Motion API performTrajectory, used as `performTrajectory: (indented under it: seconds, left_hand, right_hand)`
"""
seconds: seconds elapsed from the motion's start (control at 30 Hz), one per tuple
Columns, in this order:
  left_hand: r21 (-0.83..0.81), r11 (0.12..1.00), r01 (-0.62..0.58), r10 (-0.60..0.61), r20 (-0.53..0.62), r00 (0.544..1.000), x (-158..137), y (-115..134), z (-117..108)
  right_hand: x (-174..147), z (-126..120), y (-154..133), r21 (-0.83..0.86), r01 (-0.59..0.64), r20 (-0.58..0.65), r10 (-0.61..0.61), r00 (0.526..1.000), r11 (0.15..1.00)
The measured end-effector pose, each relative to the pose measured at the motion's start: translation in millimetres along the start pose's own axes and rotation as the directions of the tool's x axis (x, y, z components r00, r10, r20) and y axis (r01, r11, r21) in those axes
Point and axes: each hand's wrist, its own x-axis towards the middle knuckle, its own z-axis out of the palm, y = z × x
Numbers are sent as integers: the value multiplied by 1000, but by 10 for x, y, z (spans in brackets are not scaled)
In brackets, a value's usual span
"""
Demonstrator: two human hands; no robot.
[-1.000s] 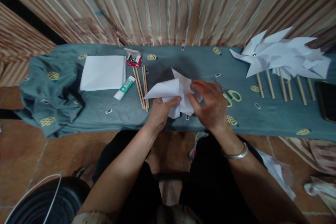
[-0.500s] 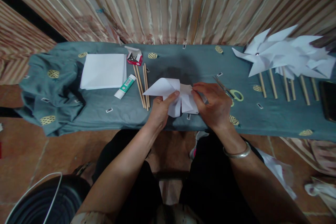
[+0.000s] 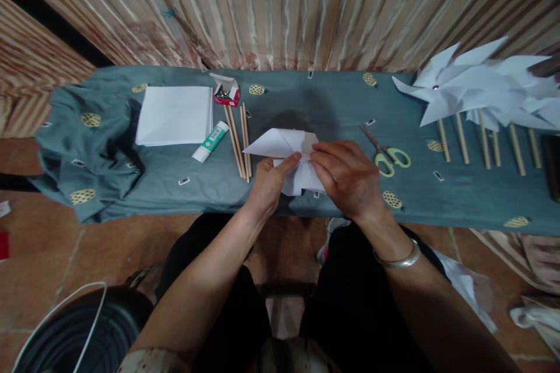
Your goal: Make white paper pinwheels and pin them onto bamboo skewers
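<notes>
Close to the near edge of the cloth-covered table [image 3: 166, 189], about midway along it, the folded white paper [image 3: 276, 142] is between two hands; whether it also touches the cloth I cannot tell. The left hand [image 3: 269, 180] grips it from the left, thumb pressed on top near the middle, with a pointed flap sticking out beyond. The right hand [image 3: 350, 178] (a silver bangle [image 3: 400, 256] circles that wrist) has its fingertips drawn together on the paper's right half. Beside the right hand lie green-handled scissors [image 3: 381, 148], blades towards the far edge. Left of the paper are wooden sticks [image 3: 235, 143] and a glue stick [image 3: 211, 141]. An open red box [image 3: 226, 93] and a paper stack [image 3: 175, 116] sit nearer the far edge, while white pinwheels [image 3: 475, 90] lie along that edge to the right
</notes>
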Motion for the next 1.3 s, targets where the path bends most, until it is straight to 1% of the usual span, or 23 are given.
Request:
performTrajectory:
  seconds: [0.1, 0.2, 0.47, 0.67, 0.87, 1.1, 1.3]
  left_hand:
    - [15, 1000, 11, -11, -10, 1000, 1, 5, -10]
    - [21, 1000, 6, -6, 1, 1000, -1, 7, -15]
    - [8, 1000, 3, -4, 25, 1000, -4, 15, -21]
    - [10, 1000, -13, 13, 17, 1000, 0, 9, -23]
    - [1, 1000, -26, 26, 12, 1000, -6, 9, -15]
    - [44, 999, 23, -23, 15, 1000, -7, 7, -25]
    - [101, 995, -23, 26, -22, 999, 7, -19, -29]
  right_hand:
    - [-11, -2, 4, 8, -2, 47, 1, 999, 1000]
    - [-20, 3, 14, 0, -9, 66, 9, 998, 1000]
    - [-25, 18, 32, -51, 82, 20, -81, 996, 995]
    - [-29, 21, 33, -52, 26, 33, -24, 999, 998]
    - [-38, 18, 47, -107, 35, 27, -33, 999, 994]
    - [-40, 7, 34, -72, 7, 88, -1, 996, 997]
    - [-32, 15, 20, -68, -2, 91, 9, 996, 998]
